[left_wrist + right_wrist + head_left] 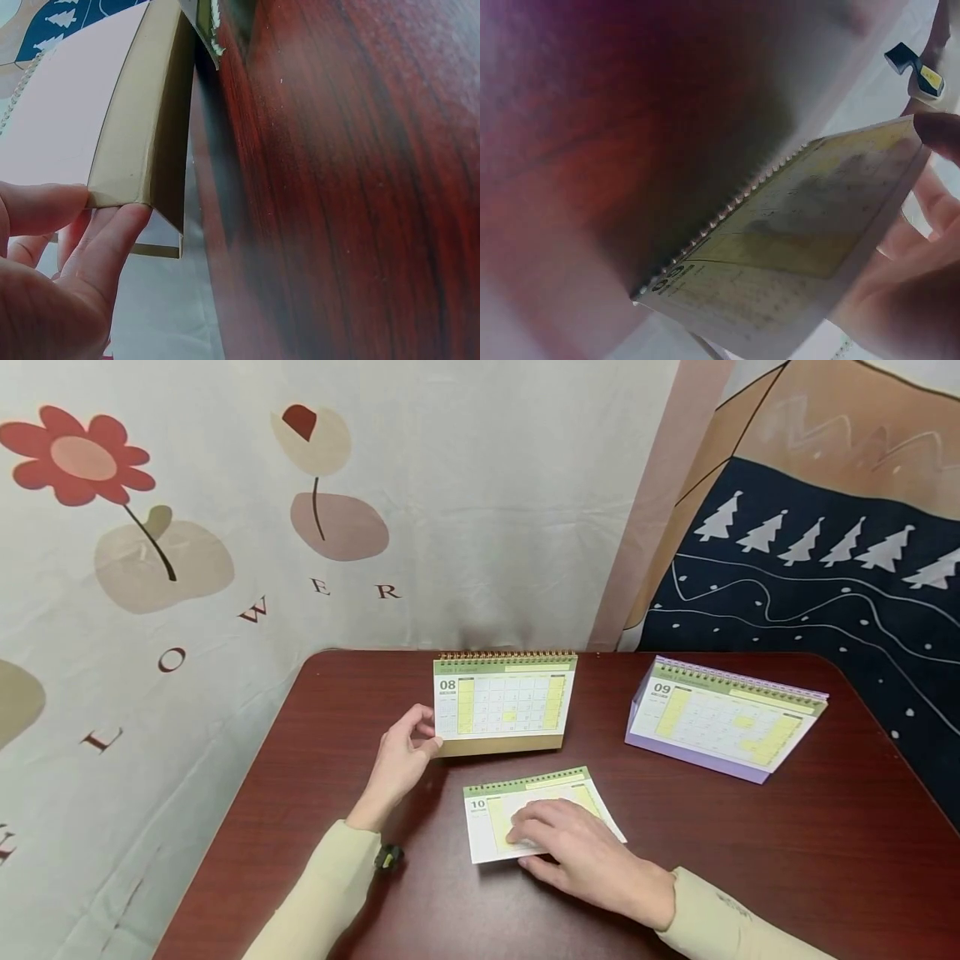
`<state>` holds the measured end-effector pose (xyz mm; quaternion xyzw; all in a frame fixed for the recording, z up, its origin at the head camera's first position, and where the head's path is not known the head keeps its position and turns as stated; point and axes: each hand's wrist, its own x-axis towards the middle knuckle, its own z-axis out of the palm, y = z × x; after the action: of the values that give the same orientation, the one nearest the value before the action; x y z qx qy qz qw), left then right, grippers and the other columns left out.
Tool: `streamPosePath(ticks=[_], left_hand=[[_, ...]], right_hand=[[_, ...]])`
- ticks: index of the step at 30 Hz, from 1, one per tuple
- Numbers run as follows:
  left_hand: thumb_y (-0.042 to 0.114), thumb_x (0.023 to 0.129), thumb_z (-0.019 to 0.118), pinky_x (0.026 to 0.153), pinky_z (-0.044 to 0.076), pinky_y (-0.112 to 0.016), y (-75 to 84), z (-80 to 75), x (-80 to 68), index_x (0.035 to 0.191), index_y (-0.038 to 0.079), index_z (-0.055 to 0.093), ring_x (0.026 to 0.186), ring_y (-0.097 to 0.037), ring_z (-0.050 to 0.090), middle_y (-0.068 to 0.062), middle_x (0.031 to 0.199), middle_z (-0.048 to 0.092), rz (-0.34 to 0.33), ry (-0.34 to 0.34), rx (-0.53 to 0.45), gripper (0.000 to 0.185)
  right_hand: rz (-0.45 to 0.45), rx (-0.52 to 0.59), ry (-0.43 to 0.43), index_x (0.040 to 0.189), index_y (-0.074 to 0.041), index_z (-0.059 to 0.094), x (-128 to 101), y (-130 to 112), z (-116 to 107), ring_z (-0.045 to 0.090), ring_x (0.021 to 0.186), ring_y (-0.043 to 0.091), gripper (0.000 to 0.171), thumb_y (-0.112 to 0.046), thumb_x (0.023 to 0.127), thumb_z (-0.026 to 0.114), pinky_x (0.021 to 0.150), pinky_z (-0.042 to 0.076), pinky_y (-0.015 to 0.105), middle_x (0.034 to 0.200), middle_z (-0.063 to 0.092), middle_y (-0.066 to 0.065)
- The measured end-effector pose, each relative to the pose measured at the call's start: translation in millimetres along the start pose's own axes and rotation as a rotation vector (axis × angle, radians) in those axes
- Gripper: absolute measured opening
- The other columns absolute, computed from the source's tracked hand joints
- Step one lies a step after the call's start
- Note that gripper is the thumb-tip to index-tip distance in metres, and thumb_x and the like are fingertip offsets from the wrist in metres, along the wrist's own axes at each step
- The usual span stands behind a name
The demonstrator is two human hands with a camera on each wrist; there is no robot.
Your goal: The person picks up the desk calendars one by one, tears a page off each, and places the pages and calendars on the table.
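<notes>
A tan-based desk calendar (510, 703) stands upright at the back middle of the table, open at page 08. My left hand (400, 762) pinches its lower left corner, thumb on the page side and fingers at the base, as the left wrist view shows close up. Nearer to me, my right hand (581, 856) holds a loose, punched calendar page (483, 837) marked 10 by its front edge, fingers over the top and thumb by the edge. In the right wrist view this page (795, 247) looks tilted. Whether it is one sheet or several cannot be seen.
A purple-based desk calendar (693, 760), showing page 09, stands at the back right. Both stand on a dark red wooden table (300, 802). A patterned cloth (510, 527) hangs behind the table. A dark band device (388, 857) is on my left wrist.
</notes>
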<state>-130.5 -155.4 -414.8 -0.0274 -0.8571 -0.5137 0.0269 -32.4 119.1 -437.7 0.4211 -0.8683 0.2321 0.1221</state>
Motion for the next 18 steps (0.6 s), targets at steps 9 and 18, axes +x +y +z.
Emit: streamPosePath(ticks=[9, 18], left_hand=[[-0.006, 0.088, 0.070, 0.073, 0.053, -0.034, -0.6, -0.3, 0.3, 0.116, 0.006, 0.064, 0.081, -0.027, 0.070, -0.014, 0.097, 0.065, -0.004, 0.000, 0.009, 0.031], [-0.005, 0.088, 0.070, 0.073, 0.053, -0.034, -2.5, -0.6, 2.2, 0.117, 0.006, 0.064, 0.083, -0.030, 0.070, -0.014, 0.098, 0.065, -0.013, 0.006, 0.034, 0.032]], right_hand=[[0.121, -0.005, -0.317, 0.140, -0.024, 0.062, -6.4, -3.3, -1.9, 0.047, 0.142, 0.036, 0.053, -0.039, 0.092, 0.078, 0.104, 0.041, 0.071, 0.156, 0.051, 0.003], [0.173, -0.019, -0.499, 0.153, -0.030, 0.051, -10.0, -4.3, 0.3, 0.028, 0.150, 0.047, 0.082, -0.059, 0.082, 0.080, 0.103, 0.034, 0.078, 0.167, 0.034, 0.007]])
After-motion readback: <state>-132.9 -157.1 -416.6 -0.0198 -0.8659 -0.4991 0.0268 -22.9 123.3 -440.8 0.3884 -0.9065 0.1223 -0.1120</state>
